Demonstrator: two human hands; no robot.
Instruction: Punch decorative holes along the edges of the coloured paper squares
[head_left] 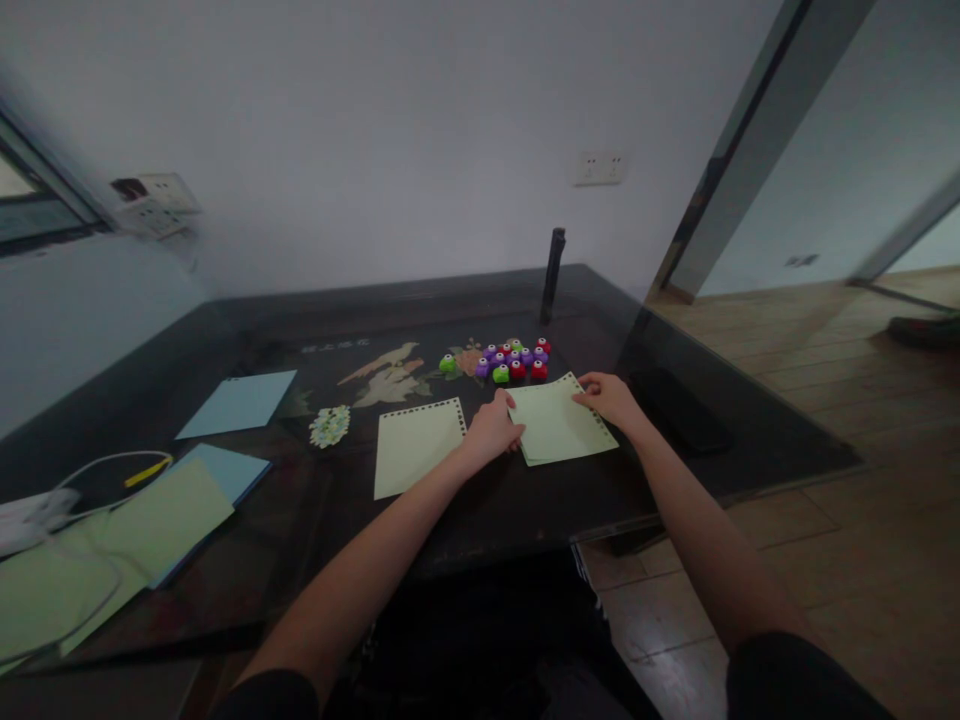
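Just right of the frame's centre, a thin stack of pale green paper sheets (561, 425) lies flat on the table, its upper edge punched into a scalloped border. The left hand (491, 432) presses its fingers on the stack's left edge; the right hand (611, 398) pinches the upper right corner. Left of it lies a single green sheet (416, 445) with the same perforated trim. Above cluster small glossy plastic punches (510, 360), purple, red and green. The dark glass-topped table (225, 330) reflects light; blue paper (238, 402) sits at left, wooden floor (825, 400) at right.
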